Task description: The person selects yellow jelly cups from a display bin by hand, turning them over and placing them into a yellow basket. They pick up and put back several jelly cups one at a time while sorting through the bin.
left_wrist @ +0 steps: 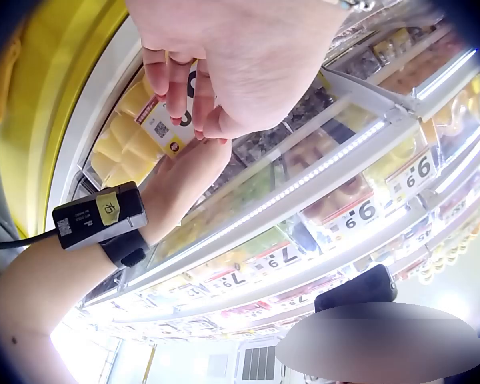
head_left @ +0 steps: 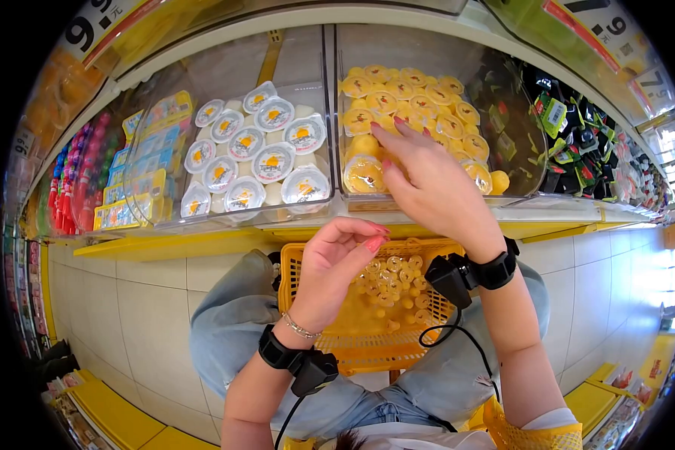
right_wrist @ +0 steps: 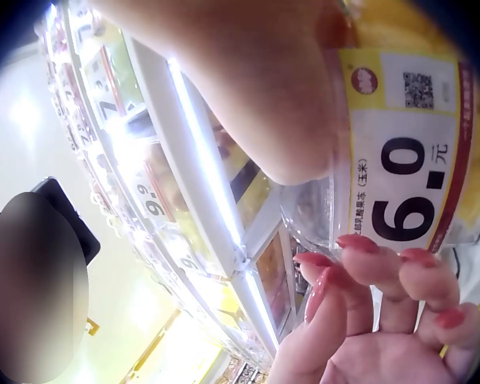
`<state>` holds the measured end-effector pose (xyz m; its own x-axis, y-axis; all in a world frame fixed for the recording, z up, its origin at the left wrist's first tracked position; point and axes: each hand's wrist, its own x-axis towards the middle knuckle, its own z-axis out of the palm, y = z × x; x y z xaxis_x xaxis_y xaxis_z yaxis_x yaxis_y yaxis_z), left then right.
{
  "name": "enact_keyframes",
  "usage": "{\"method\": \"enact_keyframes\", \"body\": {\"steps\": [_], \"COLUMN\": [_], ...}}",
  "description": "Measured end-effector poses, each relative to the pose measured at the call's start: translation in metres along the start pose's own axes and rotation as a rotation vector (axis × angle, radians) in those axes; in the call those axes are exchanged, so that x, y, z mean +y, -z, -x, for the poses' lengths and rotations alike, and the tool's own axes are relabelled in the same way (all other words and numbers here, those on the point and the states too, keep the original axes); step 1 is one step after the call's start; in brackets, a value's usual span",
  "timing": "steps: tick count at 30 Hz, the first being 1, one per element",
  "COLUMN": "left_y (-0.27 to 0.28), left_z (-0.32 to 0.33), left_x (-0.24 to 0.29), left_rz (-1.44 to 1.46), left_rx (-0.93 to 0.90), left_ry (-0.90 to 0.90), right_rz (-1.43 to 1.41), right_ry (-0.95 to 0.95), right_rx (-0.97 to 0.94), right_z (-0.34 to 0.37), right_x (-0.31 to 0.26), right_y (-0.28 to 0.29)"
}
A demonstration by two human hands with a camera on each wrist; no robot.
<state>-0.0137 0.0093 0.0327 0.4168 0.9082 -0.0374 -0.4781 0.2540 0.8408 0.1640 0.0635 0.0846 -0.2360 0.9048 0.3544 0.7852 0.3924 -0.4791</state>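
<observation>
In the head view, my right hand (head_left: 444,189) reaches into the right-hand clear bin (head_left: 435,45), its fingers spread over yellow jelly cups (head_left: 424,101). The index fingertip and thumb are right by the cups near the bin's left front corner. Loosely bent, my left hand (head_left: 336,259) hovers in front of the bin, thumb close to index finger, with nothing visible in it. The right wrist view shows the left hand's bent fingers (right_wrist: 420,280) before the bin's price label (right_wrist: 408,160). Below it, a yellow basket (head_left: 345,360) between my knees contains many small yellow cups (head_left: 390,274).
Left of the bin, another clear bin holds white lidded cups (head_left: 270,161). Blue and yellow packs (head_left: 139,172) lie farther left, dark packets (head_left: 570,142) to the right. A yellow shelf edge (head_left: 202,244) runs along the front. Camera cables hang from both wrists.
</observation>
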Motion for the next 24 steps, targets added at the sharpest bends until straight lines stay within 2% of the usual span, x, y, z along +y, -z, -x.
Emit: {"method": "enact_keyframes", "body": {"steps": [18, 24], "left_y": [-0.0014, -0.0008], "left_z": [-0.0011, -0.0022], "left_x": [-0.0011, -0.0008], "left_rz": [-0.013, -0.044], "left_rx": [0.002, 0.026], "left_ry": [0.015, 0.019], "right_rz": [-0.034, -0.109], "right_ry": [-0.003, 0.048], "right_rx": [0.045, 0.26], "right_z": [0.0015, 0.0012], "right_x": [0.0035, -0.0013], "right_y": [-0.0019, 0.0026]}}
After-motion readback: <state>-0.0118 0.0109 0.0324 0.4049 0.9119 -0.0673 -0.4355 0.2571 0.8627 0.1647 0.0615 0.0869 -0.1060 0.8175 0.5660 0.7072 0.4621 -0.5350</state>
